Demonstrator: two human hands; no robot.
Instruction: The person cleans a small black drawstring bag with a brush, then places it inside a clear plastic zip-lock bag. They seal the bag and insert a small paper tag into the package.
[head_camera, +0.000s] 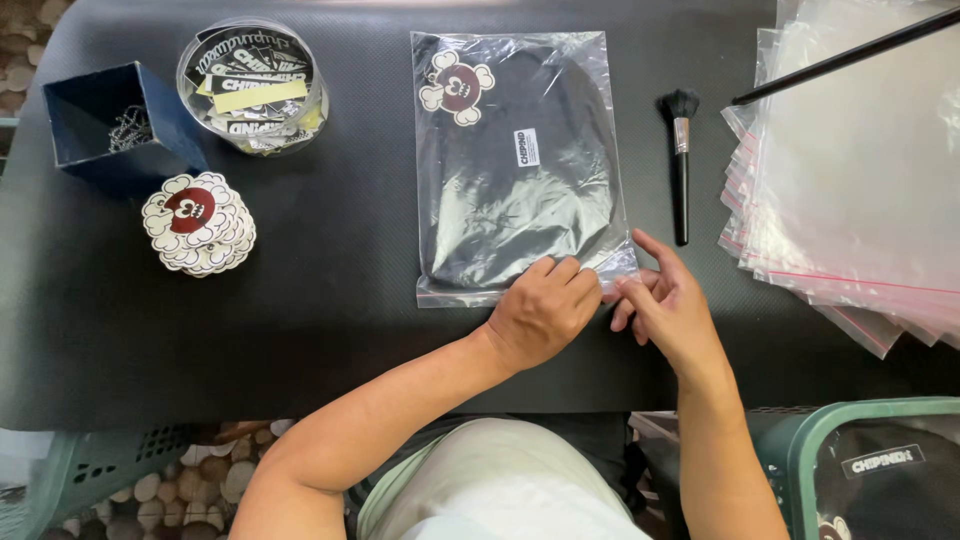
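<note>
Soft, even daylight fills the scene, bright without harshness. Glare streaks the clear bag (520, 165) and whitens the stack of plastic sleeves (850, 170) at the right. The dark mat (330, 300) shows a pale sheen along its far edge. Shadows are faint beneath the hands. Focus is sharp throughout; edges bend slightly.

Item count, bench top
1 bagged black garment (515, 165); 1 brush (680, 160); 1 blue box (115, 125); 1 round tub (252, 85); 2 hands.
</note>
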